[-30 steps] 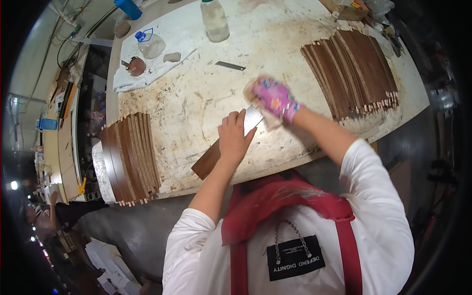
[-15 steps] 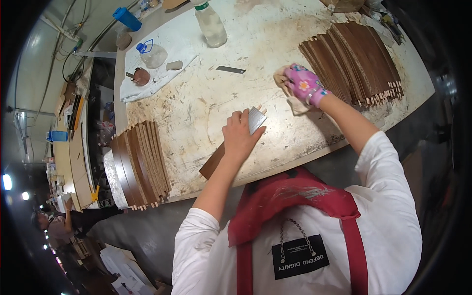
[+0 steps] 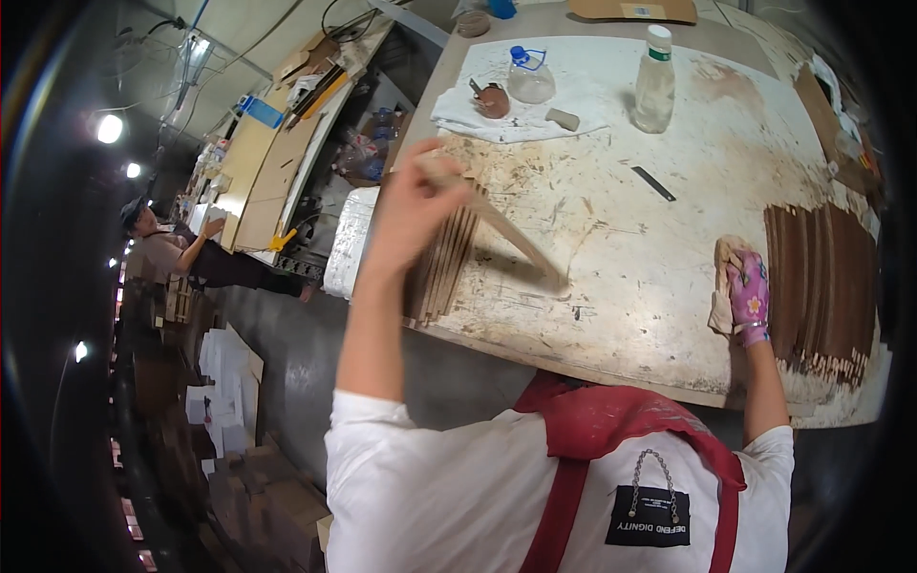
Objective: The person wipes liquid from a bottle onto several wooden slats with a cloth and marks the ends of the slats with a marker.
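My left hand (image 3: 415, 205), bare and blurred by motion, is closed on one end of a thin brown wooden board (image 3: 516, 237). The board is tilted, seen nearly edge-on, and its other end slants down close to the worktable (image 3: 611, 315). Just below this hand stands the left row of brown boards (image 3: 447, 263), set on edge and partly hidden by my arm. My right hand (image 3: 750, 291), in a pink flowered glove, presses a crumpled beige cloth (image 3: 728, 277) on the tabletop. Beside it, the right row of brown boards (image 3: 821, 277) shows pale pegs at the near ends.
A dark flat blade (image 3: 653, 183) lies mid-table. Farther back are a clear bottle (image 3: 655, 86), a jug with a blue cap (image 3: 531, 76) and a grey block (image 3: 563, 119) on a white cloth (image 3: 458, 110). At the far left another person (image 3: 181, 244) stands by a bench.
My left hand has swung left with the board, lifting it off the table toward the left row. My right hand and cloth have come beside the right row. The view has turned left.
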Available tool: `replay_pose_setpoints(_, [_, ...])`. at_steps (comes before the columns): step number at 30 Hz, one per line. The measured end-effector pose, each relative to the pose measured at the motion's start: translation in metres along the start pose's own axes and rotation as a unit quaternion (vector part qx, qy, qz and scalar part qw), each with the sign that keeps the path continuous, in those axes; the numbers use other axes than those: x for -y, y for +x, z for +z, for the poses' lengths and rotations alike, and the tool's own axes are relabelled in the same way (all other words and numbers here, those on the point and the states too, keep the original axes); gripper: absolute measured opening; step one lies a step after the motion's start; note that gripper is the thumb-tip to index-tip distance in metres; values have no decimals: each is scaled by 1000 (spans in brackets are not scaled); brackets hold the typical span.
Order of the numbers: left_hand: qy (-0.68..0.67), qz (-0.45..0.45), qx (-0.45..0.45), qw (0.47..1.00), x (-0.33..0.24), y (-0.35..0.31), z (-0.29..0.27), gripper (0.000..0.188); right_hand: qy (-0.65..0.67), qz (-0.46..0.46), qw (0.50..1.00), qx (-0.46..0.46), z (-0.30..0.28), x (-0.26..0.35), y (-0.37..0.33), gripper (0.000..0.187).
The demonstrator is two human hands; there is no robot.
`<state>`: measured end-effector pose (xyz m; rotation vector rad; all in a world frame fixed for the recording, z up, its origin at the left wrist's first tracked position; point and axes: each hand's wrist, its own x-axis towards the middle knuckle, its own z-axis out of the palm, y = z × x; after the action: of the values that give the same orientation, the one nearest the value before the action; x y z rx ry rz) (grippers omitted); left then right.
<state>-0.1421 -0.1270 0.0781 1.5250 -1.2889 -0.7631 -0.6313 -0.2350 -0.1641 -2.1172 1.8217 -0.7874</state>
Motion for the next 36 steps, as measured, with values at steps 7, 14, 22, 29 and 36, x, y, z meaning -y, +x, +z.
replay_pose_setpoints(7, [9, 74, -357, 931, 54, -67, -44, 38, 40, -57, 998, -8, -7, 9, -7, 31])
replay_pose_setpoints(14, [-26, 56, -464, 883, 100, -110, -4, 41, 21, -59, 998, -15, -10, 6, -5, 33])
replay_pose_setpoints(22, [-18, 82, -509, 857, 110, -109, 0, 32, 50, -43, 998, -6, -5, -3, -7, 36])
replay_pose_setpoints(29, [256, 48, -477, 839, 133, -130, 6, 33, 60, -44, 997, -9, -6, -3, -5, 35])
replay_pose_setpoints(36, [495, 2, -348, 796, 141, -145, 15, 31, 62, -42, 997, -13, -5, -2, -6, 35])
